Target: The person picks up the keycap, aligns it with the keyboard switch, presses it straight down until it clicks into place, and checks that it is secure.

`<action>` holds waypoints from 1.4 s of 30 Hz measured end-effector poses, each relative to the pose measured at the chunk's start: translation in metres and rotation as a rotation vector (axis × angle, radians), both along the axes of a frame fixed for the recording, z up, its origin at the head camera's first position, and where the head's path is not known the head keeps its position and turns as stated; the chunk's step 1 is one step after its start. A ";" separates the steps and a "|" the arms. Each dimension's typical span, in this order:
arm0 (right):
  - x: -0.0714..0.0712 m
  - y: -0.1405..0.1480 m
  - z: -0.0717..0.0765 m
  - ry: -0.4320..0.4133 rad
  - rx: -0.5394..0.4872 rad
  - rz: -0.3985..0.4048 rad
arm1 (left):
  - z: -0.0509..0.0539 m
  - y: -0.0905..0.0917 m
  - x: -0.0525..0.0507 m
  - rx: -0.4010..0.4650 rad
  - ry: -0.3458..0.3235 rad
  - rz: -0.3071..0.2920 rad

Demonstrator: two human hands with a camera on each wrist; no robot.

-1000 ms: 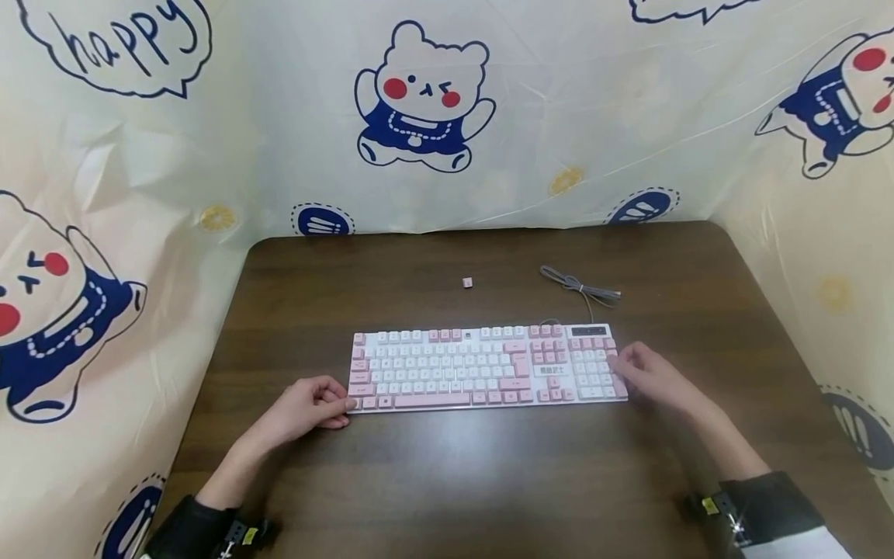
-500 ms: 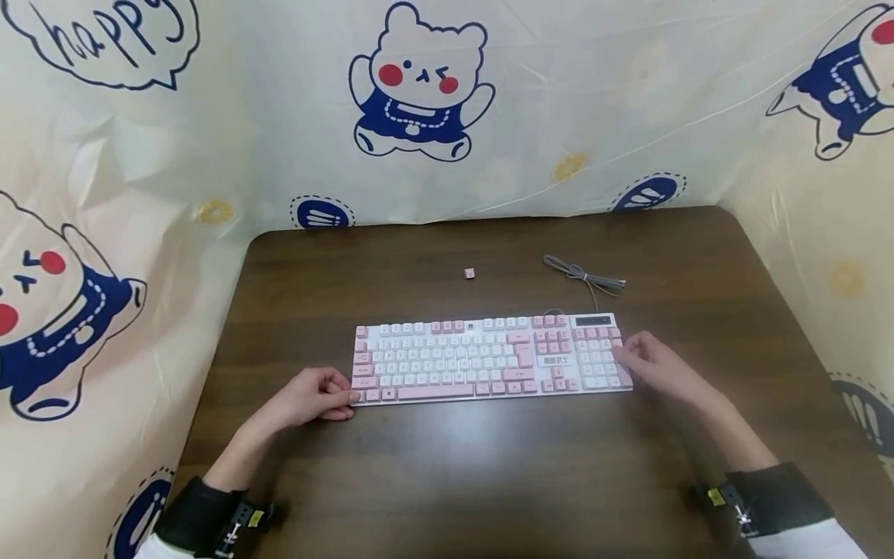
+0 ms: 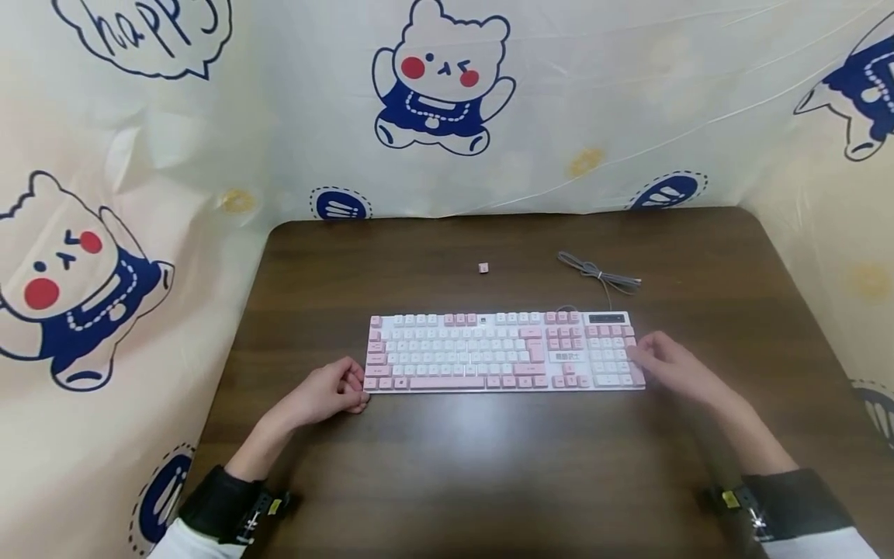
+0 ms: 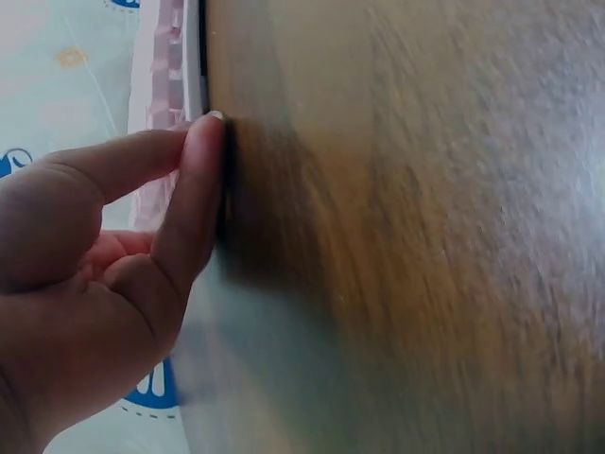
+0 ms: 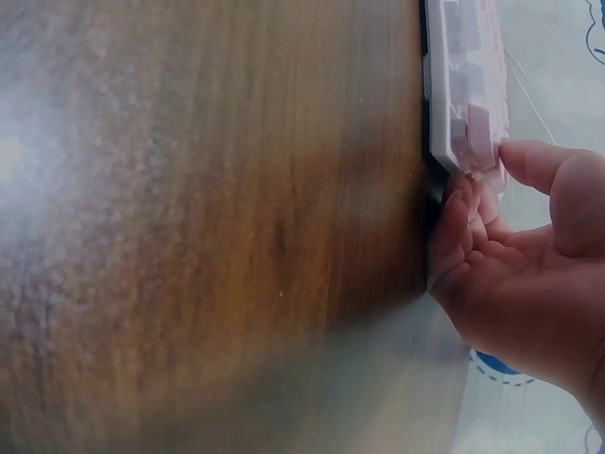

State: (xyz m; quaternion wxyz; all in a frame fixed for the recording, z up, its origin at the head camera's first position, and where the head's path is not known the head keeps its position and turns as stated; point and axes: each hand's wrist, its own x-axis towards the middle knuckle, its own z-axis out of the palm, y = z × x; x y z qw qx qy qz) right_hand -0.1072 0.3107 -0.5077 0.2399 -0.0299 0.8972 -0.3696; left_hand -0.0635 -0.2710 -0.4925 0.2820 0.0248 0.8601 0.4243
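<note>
A white and pink keyboard [image 3: 447, 383] lies on the brown table in the head view, its long side facing me. My left hand [image 3: 330, 394] is at its front left corner, thumb and fingers together at the edge. In the left wrist view, fingers [image 4: 194, 194] of that hand lie along the keyboard's front edge, and the thumb tip is hidden behind them. At the right end, my right hand [image 3: 673, 369] grips the keyboard, thumb over the edge keys. The right wrist view shows curled fingers [image 5: 458, 222] below the corner; their contact underneath is partly hidden.
Behind the keyboard lies a small loose pink keycap [image 3: 483, 268]. A grey cable [image 3: 599, 273], tied in a bundle, rests behind its right end. The wooden table [image 3: 503, 466] is bordered by a white curtain [image 3: 300, 109] printed with cartoon bears.
The left thumb has slid from on top of the corner key to the keyboard's edge. My head view has shifted slightly; the right hand keeps its place on the keyboard.
</note>
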 end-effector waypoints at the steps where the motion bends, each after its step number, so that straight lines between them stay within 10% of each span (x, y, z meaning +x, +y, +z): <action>1: 0.000 0.001 0.001 0.005 0.000 -0.002 | -0.001 0.000 -0.001 -0.004 0.006 -0.008; 25: 0.005 0.001 0.001 -0.001 -0.030 -0.026 | -0.007 -0.009 -0.007 0.254 -0.106 -0.003; 42: 0.001 0.000 0.007 -0.005 -0.034 -0.022 | -0.003 -0.002 -0.008 0.209 -0.115 0.063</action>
